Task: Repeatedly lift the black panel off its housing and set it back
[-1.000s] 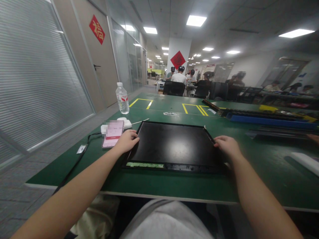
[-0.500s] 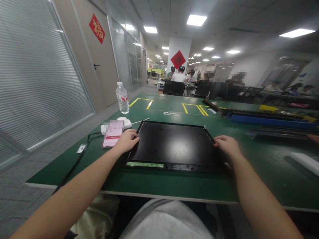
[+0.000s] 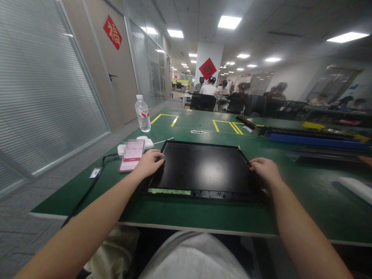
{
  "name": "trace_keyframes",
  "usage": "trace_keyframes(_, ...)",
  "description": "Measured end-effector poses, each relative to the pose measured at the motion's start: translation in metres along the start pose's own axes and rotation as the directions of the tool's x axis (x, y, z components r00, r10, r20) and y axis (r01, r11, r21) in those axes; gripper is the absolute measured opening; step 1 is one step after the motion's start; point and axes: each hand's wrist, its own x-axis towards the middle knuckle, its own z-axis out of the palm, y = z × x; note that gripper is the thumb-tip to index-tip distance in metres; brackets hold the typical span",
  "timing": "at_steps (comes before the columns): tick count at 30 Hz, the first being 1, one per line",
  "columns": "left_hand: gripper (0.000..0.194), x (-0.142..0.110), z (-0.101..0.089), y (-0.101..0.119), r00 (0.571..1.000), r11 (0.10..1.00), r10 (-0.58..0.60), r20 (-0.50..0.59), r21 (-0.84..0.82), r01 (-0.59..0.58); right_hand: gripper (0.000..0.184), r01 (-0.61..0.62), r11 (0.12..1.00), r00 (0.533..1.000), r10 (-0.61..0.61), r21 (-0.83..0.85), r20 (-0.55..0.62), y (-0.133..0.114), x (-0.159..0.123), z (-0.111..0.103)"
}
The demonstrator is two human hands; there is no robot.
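A black LCD display panel (image 3: 200, 166) lies flat on the green table, screen side up. Along its near edge runs a narrow green circuit board (image 3: 169, 192). My left hand (image 3: 150, 162) is closed on the panel's left edge, with the fingertips over the frame. On the opposite side, my right hand (image 3: 264, 168) grips the right edge between thumb and fingers; its lower fingers are partly hidden. Just left of my left hand stands a phone (image 3: 132, 155) with a lit pinkish screen.
A water bottle (image 3: 142, 114) stands at the back left, beside yellow tape marks. A white charger (image 3: 145, 142) and black cable (image 3: 87, 188) lie left. Blue (image 3: 316, 141) and dark strips lie at the right, near a white bar (image 3: 356, 190). Another person's hand (image 3: 365, 160) shows at the right edge.
My left hand has shifted very slightly up and to the right along the panel's edge. The panel and my right hand look almost unmoved.
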Motion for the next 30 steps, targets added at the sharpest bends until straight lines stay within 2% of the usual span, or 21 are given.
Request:
trace_keyframes(4,0.040,-0.001,-0.002,0.001,0.998,0.998,0.062,-0.018,0.001,-0.062,0.028,0.021,0.999,1.000,-0.022,-0.036,-0.021,-0.001,0.000,-0.001)
trace_keyframes(7,0.044,-0.002,-0.005,0.000,0.987,0.987,0.161,-0.006,-0.002,-0.161,0.027,0.058,0.997,0.997,-0.060,-0.055,-0.047,-0.002,-0.001,0.000)
trace_keyframes(10,0.044,-0.004,-0.009,0.000,0.953,0.955,0.294,0.066,-0.056,-0.291,0.025,0.159,0.986,0.985,-0.161,-0.045,-0.065,-0.004,-0.002,0.004)
trace_keyframes(13,0.047,-0.006,-0.013,0.004,0.907,0.924,0.381,0.181,-0.103,-0.368,0.030,0.284,0.958,0.959,-0.284,-0.051,-0.007,-0.005,-0.004,0.011)
trace_keyframes(16,0.052,-0.009,-0.017,0.008,0.871,0.920,0.392,0.297,-0.118,-0.374,0.038,0.370,0.928,0.926,-0.362,-0.056,0.110,-0.004,-0.004,0.017)
trace_keyframes(20,0.059,-0.012,-0.023,0.010,0.844,0.926,0.376,0.381,-0.138,-0.350,0.037,0.434,0.900,0.885,-0.417,-0.042,0.210,0.000,-0.004,0.021)
trace_keyframes(30,0.073,-0.014,-0.036,0.010,0.793,0.916,0.400,0.459,-0.194,-0.350,0.034,0.379,0.925,0.896,-0.373,0.023,0.241,-0.003,-0.004,0.020)
